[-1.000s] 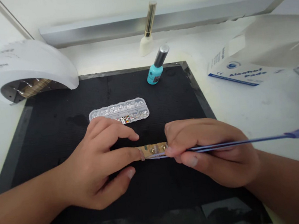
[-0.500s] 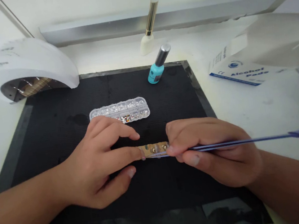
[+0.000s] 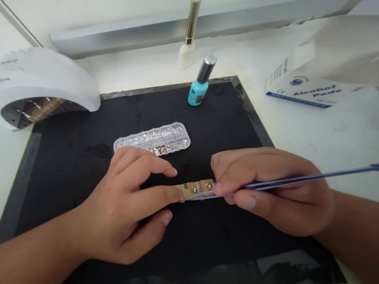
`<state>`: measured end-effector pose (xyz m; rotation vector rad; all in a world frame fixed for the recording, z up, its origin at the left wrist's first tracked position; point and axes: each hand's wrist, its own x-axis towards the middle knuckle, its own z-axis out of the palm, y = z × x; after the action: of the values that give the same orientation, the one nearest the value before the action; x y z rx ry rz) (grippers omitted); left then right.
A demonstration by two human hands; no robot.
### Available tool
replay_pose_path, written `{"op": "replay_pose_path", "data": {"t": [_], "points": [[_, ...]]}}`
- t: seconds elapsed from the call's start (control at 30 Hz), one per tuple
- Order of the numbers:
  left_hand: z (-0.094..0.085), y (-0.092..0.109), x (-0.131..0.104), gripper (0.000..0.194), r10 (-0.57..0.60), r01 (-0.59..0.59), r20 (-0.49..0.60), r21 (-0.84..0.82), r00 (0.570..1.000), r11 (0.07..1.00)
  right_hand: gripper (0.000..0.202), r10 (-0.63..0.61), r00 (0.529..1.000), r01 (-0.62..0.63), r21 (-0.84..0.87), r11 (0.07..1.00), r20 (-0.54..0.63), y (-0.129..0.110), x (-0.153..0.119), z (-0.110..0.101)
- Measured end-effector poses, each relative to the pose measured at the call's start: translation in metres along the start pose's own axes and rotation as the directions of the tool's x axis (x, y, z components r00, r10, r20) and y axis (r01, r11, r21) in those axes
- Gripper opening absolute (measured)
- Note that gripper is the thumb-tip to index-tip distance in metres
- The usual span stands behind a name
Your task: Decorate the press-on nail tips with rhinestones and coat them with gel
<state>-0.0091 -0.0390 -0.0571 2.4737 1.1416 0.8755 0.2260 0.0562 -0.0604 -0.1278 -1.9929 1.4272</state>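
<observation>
My left hand (image 3: 128, 207) is open, its fingers apart. The index fingertip touches the left end of a narrow tan strip (image 3: 190, 189), where a small pinkish piece also shows. Round metal studs and small decorations sit on the strip. My right hand (image 3: 267, 187) is closed on a pair of blue-purple tweezers (image 3: 338, 173), thumb and index finger pinching the arms. The tweezers lie nearly level, tips pointing left along the strip's near edge. My right fingers cover the strip's right end. Whether the tips hold anything is too small to tell.
Behind my left hand lies a clear compartment case (image 3: 175, 137) of tiny gems, partly hidden. A turquoise polish bottle (image 3: 197, 92) stands on the black mat (image 3: 172, 282). Beyond are a cream bottle (image 3: 186, 55), a white nail lamp (image 3: 46, 72) and an alcohol pads box (image 3: 307, 86).
The tweezers' rear end has risen very slightly and moved a little right with my right hand. My left hand and the strip stay where they were.
</observation>
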Motion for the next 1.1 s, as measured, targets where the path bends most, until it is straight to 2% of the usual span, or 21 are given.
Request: {"op": "replay_pose_path", "data": {"t": [0.37, 0.9, 1.1], "points": [[0.0004, 0.0004, 0.0006, 0.025, 0.006, -0.006, -0.006, 0.020, 1.000, 1.000, 0.009, -0.006, 1.000, 0.006, 0.005, 1.000, 0.014, -0.0005, 0.0014, 0.0003], [-0.0001, -0.0002, 0.0002, 0.025, 0.006, -0.007, 0.018, 0.039, 1.000, 0.999, 0.014, 0.078, 0.993, -0.073, 0.057, 0.996, -0.094, 0.0029, -0.0034, 0.0009], [-0.0008, -0.0010, 0.0005, 0.025, 0.004, -0.005, 0.021, 0.055, 1.000, 0.998, 0.014, 0.051, 0.997, -0.049, 0.032, 0.998, -0.055, 0.0061, -0.0024, -0.0025]]}}
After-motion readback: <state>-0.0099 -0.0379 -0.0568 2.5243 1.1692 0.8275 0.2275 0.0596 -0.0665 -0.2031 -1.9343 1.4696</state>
